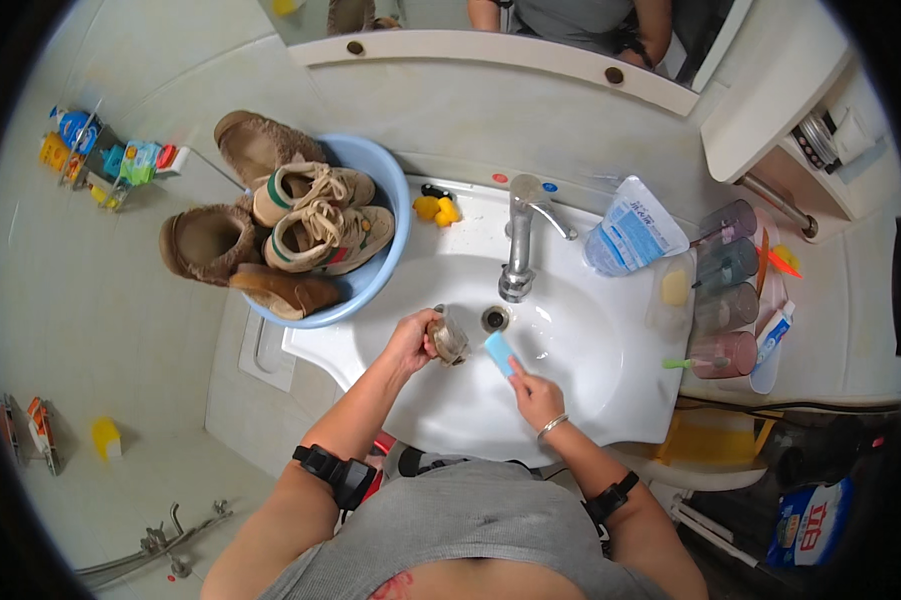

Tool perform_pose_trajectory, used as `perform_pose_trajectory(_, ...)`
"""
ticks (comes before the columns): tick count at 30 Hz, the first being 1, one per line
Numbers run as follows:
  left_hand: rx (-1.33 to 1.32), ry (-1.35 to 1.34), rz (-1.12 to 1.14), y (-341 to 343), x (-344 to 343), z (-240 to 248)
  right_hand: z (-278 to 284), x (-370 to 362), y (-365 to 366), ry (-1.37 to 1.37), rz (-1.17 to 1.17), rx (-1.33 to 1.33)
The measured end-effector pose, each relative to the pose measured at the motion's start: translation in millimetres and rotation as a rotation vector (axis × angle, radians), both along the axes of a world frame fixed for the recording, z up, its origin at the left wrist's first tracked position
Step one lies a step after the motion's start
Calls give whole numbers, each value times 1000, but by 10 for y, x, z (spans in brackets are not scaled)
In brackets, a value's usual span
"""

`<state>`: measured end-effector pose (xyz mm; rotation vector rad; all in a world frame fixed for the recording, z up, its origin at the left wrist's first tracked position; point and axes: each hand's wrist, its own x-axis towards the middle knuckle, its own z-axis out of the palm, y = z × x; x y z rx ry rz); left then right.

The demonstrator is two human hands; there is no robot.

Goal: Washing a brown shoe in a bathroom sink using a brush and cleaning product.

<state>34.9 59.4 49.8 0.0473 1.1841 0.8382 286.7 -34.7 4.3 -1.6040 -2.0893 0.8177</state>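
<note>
Over the left part of the white sink (pixel 590 330), my left hand (pixel 410 338) is closed around a small translucent, brownish object (pixel 450 340); its kind is unclear. My right hand (pixel 538 400) grips a light blue oblong item (pixel 501 352) by its near end, just right of the other hand. Whether that item has bristles underneath cannot be made out. The drain (pixel 494 319) lies just beyond both hands, below the chrome faucet (pixel 518 240). Small water drops show on the basin near the drain.
A blue basin (pixel 395 235) piled with sneakers (pixel 335 238) and fleece-lined shoes (pixel 210 243) stands on the left. Yellow rubber ducks (pixel 436 209) sit behind the sink. To the right are a white-and-blue pouch (pixel 630 232), several tinted cups (pixel 727 305) and a toothpaste tube (pixel 774 332).
</note>
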Motion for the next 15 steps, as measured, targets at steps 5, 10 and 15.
perform_pose_trajectory(5, 92, 275, -109, -250, -61, -17, 688, -411, 283, 288, 24, 37)
perform_pose_trajectory(10, 108, 424, -374, -407, -167, -72, 299, -596, 246, 218, 105, -212)
perform_pose_trajectory(15, 110, 371, -344, -743, -366, -514, 104, -578, 263, 59, 83, -326)
